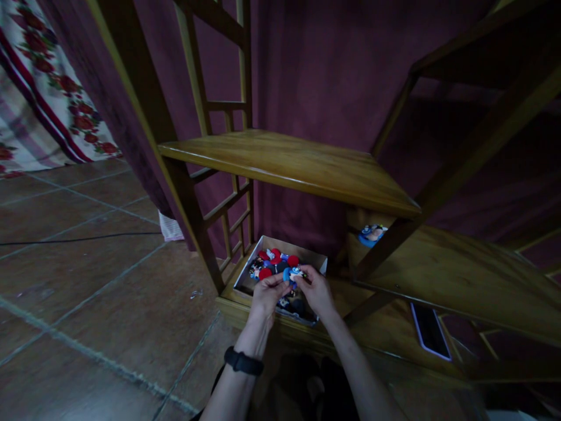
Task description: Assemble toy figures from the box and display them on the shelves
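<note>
Between my fingertips is a small toy figure (pixel 293 273) with a blue round part and white and pale bits. My left hand (pixel 268 295) pinches it from the left, and my right hand (pixel 314 288) grips its right side. Both hands are over a shallow cardboard box (pixel 315 257), which sits on the bottom board of a wooden shelf unit. Inside lie several small toy figures (pixel 272 255) with red, black, white and purple parts. My hands cover part of the box's contents. A black band (pixel 243 361) is around my left wrist.
A similar blue-based figure (pixel 372 234) stands on a wooden board to the right, partly behind a post. A phone (pixel 430 330) lies on the lower board. Above the box is a wooden shelf (pixel 280 158). A dark cable (pixel 83 240) crosses the tiled floor (pixel 96 304).
</note>
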`<state>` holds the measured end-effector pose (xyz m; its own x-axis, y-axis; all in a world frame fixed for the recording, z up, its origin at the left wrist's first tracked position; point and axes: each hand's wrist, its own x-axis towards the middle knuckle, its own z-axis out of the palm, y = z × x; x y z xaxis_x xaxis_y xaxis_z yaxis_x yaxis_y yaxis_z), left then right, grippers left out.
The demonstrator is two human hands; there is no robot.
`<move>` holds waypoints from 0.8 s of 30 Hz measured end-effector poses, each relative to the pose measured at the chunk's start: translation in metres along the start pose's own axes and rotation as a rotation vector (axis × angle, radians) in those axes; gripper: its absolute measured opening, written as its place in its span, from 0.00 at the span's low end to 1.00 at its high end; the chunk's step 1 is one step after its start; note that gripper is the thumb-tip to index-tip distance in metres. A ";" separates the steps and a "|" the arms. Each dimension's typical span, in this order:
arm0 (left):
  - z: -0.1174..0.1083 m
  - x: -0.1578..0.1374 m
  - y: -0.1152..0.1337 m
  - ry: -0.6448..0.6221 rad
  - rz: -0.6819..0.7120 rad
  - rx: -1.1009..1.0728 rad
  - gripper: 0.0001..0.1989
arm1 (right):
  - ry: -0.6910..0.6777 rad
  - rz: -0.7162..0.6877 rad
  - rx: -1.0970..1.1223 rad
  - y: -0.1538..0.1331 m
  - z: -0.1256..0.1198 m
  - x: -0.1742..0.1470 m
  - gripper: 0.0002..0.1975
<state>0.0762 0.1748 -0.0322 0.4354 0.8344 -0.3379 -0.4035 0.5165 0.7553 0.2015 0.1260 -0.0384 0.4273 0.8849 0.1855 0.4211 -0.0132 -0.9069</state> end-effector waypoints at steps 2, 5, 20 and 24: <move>0.000 -0.001 0.000 0.002 0.000 -0.007 0.17 | -0.015 -0.003 -0.011 -0.002 -0.002 0.000 0.12; 0.001 -0.003 0.000 0.027 -0.002 -0.018 0.16 | -0.029 -0.008 -0.039 -0.006 -0.004 -0.001 0.11; 0.003 -0.007 -0.003 0.039 -0.064 -0.050 0.13 | 0.011 -0.100 -0.179 -0.019 -0.005 -0.008 0.11; 0.002 -0.006 -0.002 0.093 -0.041 -0.025 0.12 | 0.019 0.007 -0.011 -0.007 0.000 -0.004 0.11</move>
<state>0.0760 0.1687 -0.0306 0.3759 0.8263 -0.4195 -0.4074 0.5539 0.7261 0.1965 0.1227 -0.0328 0.4451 0.8759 0.1862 0.4265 -0.0245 -0.9042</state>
